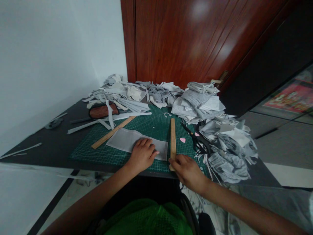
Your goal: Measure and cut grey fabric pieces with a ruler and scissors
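A light grey piece of fabric (122, 139) with a stitched-looking edge lies flat on the green cutting mat (151, 122). My left hand (144, 152) rests palm down on the fabric's middle, its fingers lying over the cloth and gripping nothing. Just right of the fabric, a wooden ruler (173, 135) points away from me. Its near end is pinched between the thumb and fingers of my right hand (187, 168). A second wooden ruler (113, 133) lies slanted by the fabric's left end.
Black-handled scissors (193, 135) and a pink scrap (182, 140) lie right of the held ruler. Piles of grey fabric (198, 102) line the table's back and right side. Cut strips (110, 114) and a brown-and-black item (104, 111) lie at the back left.
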Demonstrator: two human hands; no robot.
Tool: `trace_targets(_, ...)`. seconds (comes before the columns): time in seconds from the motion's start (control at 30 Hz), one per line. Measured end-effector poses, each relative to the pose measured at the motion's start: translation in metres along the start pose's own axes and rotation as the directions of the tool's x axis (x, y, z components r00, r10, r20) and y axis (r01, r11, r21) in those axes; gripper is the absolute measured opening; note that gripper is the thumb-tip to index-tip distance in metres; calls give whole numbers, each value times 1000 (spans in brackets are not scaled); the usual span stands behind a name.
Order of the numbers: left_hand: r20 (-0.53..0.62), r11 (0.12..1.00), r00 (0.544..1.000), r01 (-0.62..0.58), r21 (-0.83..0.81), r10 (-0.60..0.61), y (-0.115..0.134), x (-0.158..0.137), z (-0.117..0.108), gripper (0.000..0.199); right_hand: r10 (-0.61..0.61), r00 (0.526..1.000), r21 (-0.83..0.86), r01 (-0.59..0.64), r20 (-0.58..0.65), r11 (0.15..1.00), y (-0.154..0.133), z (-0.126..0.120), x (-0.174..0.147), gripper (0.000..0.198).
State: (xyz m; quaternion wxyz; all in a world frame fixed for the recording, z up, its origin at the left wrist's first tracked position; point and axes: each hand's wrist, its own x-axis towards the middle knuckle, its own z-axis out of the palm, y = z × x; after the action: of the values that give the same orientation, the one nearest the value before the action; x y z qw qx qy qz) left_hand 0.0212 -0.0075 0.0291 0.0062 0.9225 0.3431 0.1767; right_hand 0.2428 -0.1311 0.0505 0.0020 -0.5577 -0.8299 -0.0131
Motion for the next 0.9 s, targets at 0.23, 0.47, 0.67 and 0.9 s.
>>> trace_targets(0.23, -31, 991, 994, 104, 80, -102, 5, -6, 0, 29, 152, 988, -112, -155, -37, 982, 38, 5, 24, 64)
trace_targets(0.47, -23, 999, 1000, -18, 29, 19, 6, -10, 2, 23, 545, 830, -214, -557, -120, 802, 68, 7, 4, 54)
trace_targets(0.67, 1, 994, 995, -100, -52, 100, 1, -10, 6, 14, 699, 706, -112, -708, -114, 697, 89, 21, -9, 47)
trace_targets(0.9, 33, 994, 995, -96, -55, 98, 2, -9, 6, 15, 812, 567, 257, -771, -139, 583, 93, 27, -10, 41)
